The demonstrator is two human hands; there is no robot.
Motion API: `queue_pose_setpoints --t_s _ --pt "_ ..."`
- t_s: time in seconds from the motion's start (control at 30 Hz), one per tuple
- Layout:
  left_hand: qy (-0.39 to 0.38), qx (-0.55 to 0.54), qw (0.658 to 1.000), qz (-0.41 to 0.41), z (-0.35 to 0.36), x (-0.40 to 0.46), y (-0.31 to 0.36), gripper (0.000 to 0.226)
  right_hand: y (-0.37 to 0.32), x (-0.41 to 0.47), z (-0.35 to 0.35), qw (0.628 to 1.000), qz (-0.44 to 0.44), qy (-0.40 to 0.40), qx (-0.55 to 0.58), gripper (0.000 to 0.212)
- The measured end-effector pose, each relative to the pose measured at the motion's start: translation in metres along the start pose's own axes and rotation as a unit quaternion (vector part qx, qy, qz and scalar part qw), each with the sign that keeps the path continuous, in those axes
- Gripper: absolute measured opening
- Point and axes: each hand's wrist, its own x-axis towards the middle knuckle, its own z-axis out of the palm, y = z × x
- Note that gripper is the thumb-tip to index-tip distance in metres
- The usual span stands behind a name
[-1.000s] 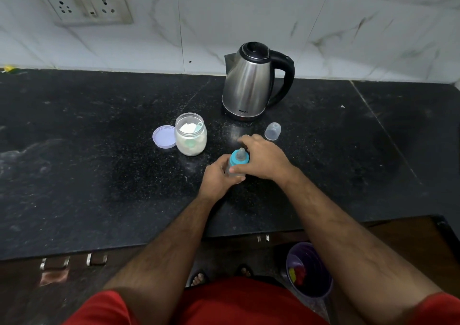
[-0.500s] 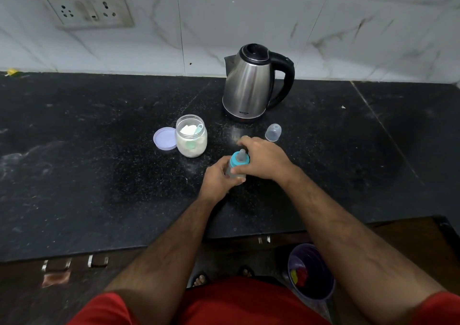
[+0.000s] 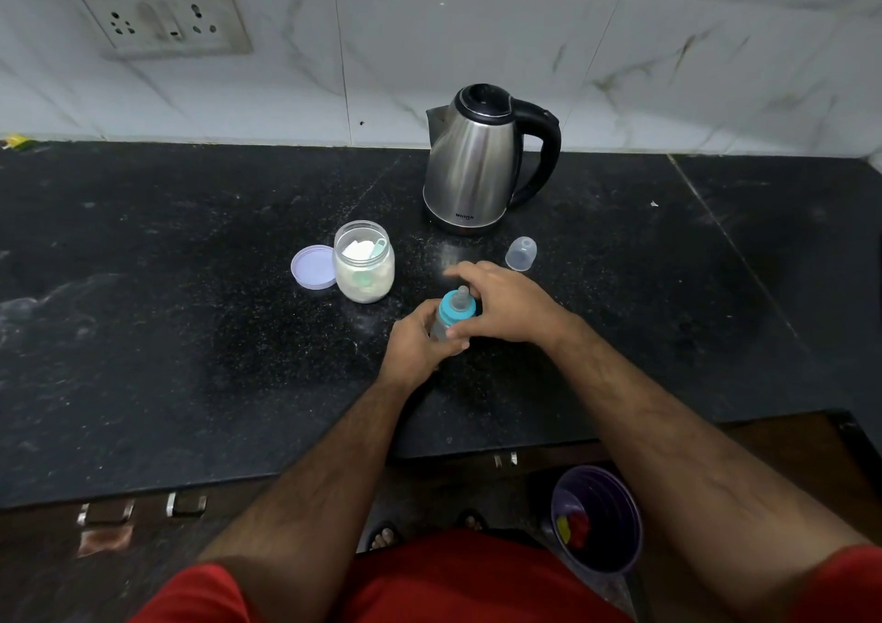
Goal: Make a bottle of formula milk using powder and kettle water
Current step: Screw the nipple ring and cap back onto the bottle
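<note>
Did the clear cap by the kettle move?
No. The cap sits at the same spot beside the kettle, right of its base.

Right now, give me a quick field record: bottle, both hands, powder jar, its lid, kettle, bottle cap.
bottle: upright on counter, teal teat ring on
left hand: grips bottle body
right hand: fingers around the teal ring
powder jar: open, scoop inside, left of bottle
jar lid: flat on counter, touching jar's left side
kettle: behind bottle, lid shut
clear cap: on counter, off bottle
</note>
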Motion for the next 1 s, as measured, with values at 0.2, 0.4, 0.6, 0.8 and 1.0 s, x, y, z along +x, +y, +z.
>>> queue_pose_setpoints --t_s 0.2,0.4,0.6,0.8,1.0 --pt "0.002 0.006 1.000 -0.001 0.000 0.000 0.000 0.052 0.008 0.006 0.008 0.998 -0.017 0.038 0.057 0.035" --pt "-0.002 0.004 1.000 0.001 -0.001 0.000 0.000 0.052 0.000 0.005 0.019 0.992 0.008 0.095 -0.076 0.046" --pt "-0.003 0.017 1.000 0.007 0.000 0.001 -0.001 0.053 0.011 0.006 0.002 0.998 -0.051 -0.017 0.028 0.065" --pt "-0.002 0.025 1.000 0.004 0.000 0.001 -0.002 0.051 0.010 0.000 0.019 0.996 -0.046 0.040 0.066 0.035" --pt "0.016 0.041 0.999 0.010 0.002 0.000 -0.001 0.048 -0.014 -0.013 0.049 0.986 0.074 0.146 0.018 0.043"
